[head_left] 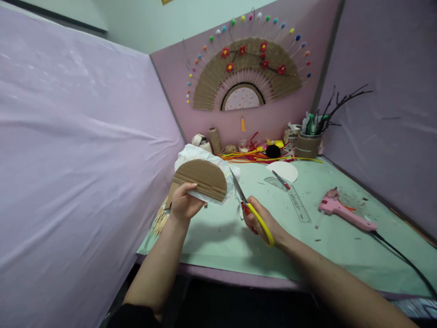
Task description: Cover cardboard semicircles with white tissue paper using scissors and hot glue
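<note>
My left hand (186,203) grips a half-round piece of brown cardboard (201,175) by its lower edge, thumb on top. Under the cardboard lies a white sheet (182,154), part of which sticks out around it; whether it is cloth or paper I cannot tell. My right hand (261,216) is closed on a pair of scissors (262,224) with yellow and red handles. The blades point up and away, just right of the cardboard and apart from it.
A pink glue gun (348,216) with a black cord lies at the right. Near it are a clear ruler (299,203), a pen (281,180) and a white half-round piece (285,169). Wooden sticks (160,220) lie at the left. A decorated fan (251,57) hangs behind.
</note>
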The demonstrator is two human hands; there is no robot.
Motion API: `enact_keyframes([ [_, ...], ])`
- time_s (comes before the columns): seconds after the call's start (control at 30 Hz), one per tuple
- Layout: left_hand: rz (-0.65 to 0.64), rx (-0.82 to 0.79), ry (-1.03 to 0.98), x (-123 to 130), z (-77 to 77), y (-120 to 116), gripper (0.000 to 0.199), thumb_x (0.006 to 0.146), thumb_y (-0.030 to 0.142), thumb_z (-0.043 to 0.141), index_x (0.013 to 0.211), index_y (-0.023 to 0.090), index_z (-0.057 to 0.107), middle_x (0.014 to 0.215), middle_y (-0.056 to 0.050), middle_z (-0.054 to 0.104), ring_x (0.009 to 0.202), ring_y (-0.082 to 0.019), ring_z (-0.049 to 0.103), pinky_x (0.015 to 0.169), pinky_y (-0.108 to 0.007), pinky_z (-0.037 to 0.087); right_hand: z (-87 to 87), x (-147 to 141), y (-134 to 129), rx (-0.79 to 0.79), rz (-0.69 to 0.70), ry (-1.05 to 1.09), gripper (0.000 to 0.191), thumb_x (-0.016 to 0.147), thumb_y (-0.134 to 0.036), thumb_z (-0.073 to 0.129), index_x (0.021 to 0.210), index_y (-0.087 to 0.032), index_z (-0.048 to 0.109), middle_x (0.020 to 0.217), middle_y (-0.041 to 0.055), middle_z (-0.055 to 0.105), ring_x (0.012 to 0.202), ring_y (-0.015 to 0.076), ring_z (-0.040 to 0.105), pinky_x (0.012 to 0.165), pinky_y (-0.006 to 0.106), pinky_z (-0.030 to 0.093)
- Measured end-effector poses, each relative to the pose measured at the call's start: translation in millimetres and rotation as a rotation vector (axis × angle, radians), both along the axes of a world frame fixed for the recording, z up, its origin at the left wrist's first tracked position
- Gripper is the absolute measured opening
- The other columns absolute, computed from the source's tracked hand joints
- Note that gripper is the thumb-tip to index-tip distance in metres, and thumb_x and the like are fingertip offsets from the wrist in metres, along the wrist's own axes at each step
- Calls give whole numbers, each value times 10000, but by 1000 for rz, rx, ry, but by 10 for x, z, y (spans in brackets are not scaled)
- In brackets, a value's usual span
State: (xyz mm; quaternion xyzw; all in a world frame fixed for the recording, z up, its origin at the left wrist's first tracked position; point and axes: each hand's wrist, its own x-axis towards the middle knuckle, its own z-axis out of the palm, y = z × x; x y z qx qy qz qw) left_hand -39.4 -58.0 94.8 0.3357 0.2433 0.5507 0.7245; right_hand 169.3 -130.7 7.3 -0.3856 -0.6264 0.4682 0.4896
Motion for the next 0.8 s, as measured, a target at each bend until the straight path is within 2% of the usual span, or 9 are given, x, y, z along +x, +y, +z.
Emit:
enact_keyframes([
  [0.23, -4, -57, 29, 26, 0, -36, 521, 653, 71, 511, 1145, 158, 659, 861, -52, 766, 1011, -298, 697, 955, -480, 508, -1, 0, 8, -2, 4, 18, 650, 718, -882, 428, 825, -248, 336, 582, -82, 427, 463, 89, 351, 446, 241, 309],
  [0.5, -35, -29, 48, 15, -33, -34, 501, 656, 87, 527, 1132, 160, 664, 919, -57, 768, 1065, -307, 678, 980, -480, 496, 28, -10, -13, -6, -23, 5, 631, 741, -871, 414, 812, -250, 335, 541, -93, 411, 442, 88, 330, 444, 242, 285],
  [0.8, -35, -8, 112, -31, -7, -14, 445, 657, 112, 517, 1067, 147, 685, 966, -85, 762, 1056, -348, 675, 892, -505, 546, 54, -12, -25, -56, -58, -9, 562, 763, -784, 506, 782, -257, 312, 501, -101, 384, 423, 84, 287, 429, 237, 218],
])
